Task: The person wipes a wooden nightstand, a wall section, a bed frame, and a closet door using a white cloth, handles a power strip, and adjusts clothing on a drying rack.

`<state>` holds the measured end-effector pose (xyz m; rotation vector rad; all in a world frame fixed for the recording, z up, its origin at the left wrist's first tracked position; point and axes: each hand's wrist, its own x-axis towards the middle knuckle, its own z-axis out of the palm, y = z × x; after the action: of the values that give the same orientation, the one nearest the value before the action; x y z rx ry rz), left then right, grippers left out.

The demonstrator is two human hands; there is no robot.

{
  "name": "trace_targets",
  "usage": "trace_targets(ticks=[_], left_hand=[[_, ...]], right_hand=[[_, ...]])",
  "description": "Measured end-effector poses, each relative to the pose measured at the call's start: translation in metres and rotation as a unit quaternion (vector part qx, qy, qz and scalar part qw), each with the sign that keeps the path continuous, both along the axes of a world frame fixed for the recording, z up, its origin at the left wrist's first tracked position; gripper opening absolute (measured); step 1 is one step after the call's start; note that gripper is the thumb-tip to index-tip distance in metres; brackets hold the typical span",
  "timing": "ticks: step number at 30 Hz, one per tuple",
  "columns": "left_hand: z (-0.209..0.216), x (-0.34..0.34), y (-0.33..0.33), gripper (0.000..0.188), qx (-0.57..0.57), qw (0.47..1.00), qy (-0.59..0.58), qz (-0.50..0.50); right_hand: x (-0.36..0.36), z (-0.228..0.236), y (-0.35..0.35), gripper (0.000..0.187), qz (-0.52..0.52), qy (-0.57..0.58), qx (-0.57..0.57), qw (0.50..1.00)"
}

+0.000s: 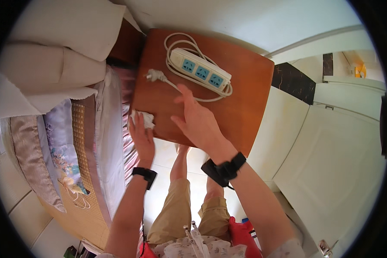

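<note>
A white power strip with blue sockets lies at a slant on a reddish-brown wooden tabletop, its pale cord looped around it. The cord's plug rests to the left of the strip. At the table's near left corner my left hand presses its fingers on a crumpled white tissue. Over the middle of the table is my right hand, fingers and thumb apart, with nothing held in it. Its fingertips are close to the cord below the strip; whether they touch it I cannot tell.
A bed with a woven mat, a floral pillow and beige covers stands against the table's left side. A white wall runs behind the table. On the right is a white door. My legs are just below the table's near edge.
</note>
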<state>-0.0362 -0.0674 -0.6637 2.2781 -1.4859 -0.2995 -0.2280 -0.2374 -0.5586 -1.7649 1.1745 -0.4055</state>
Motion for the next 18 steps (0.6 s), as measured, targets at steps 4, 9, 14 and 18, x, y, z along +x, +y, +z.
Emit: trace_targets(ticks=[4, 9, 14, 18], left_hand=[[0.006, -0.093, -0.001, 0.058, 0.076, 0.992, -0.014, -0.098], [-0.008, -0.189, -0.015, 0.06, 0.147, 0.919, -0.029, -0.364], [-0.018, -0.226, -0.091, 0.061, 0.112, 0.806, -0.068, -0.577], [-0.017, -0.256, -0.196, 0.062, 0.13, 0.777, -0.195, -0.585]], right_hand=[[-0.078, -0.007, 0.042, 0.038, 0.018, -0.044, 0.12, 0.992], [-0.196, -0.037, 0.095, 0.031, -0.032, 0.044, 0.205, 0.977], [-0.272, -0.048, 0.118, 0.033, -0.14, 0.057, 0.259, 0.954], [-0.295, -0.05, 0.119, 0.034, -0.187, 0.047, 0.284, 0.939]])
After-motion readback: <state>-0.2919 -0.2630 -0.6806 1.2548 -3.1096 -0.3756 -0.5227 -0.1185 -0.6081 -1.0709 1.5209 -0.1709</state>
